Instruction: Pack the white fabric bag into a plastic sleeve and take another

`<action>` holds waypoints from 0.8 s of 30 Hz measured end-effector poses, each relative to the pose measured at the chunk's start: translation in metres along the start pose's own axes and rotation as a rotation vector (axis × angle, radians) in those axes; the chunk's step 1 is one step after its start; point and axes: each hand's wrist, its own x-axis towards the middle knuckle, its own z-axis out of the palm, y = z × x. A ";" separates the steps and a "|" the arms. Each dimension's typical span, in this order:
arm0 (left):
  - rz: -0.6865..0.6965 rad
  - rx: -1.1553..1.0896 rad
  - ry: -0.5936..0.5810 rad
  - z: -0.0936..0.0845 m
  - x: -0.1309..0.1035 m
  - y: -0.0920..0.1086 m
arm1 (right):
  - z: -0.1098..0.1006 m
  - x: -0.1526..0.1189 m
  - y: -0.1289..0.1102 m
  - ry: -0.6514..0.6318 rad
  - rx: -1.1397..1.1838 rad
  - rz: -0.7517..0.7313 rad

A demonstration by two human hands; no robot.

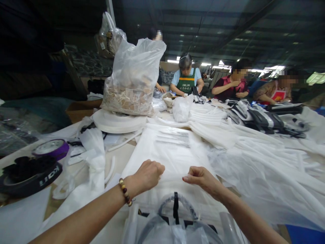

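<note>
Head view: both fists pinch the near edge of a clear bag (172, 159) flat on the table (122, 156), left hand (146, 176) and right hand (201, 179) apart; even, level tension should keep it smooth.

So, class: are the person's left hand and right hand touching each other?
Apart. The head view shows the left hand and right hand with white bag plainly visible between them.
</note>
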 end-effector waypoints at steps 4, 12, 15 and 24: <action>-0.087 0.109 0.058 0.001 -0.018 -0.016 | -0.004 -0.010 -0.003 -0.035 0.095 0.008; -0.158 0.247 0.116 -0.010 -0.032 -0.029 | -0.005 -0.017 -0.008 -0.002 0.007 -0.024; -0.206 0.284 0.137 -0.012 -0.038 -0.036 | -0.006 -0.020 -0.009 0.055 -0.099 -0.060; -0.349 0.211 0.230 -0.012 -0.048 -0.047 | -0.002 -0.021 -0.009 0.067 -0.537 -0.194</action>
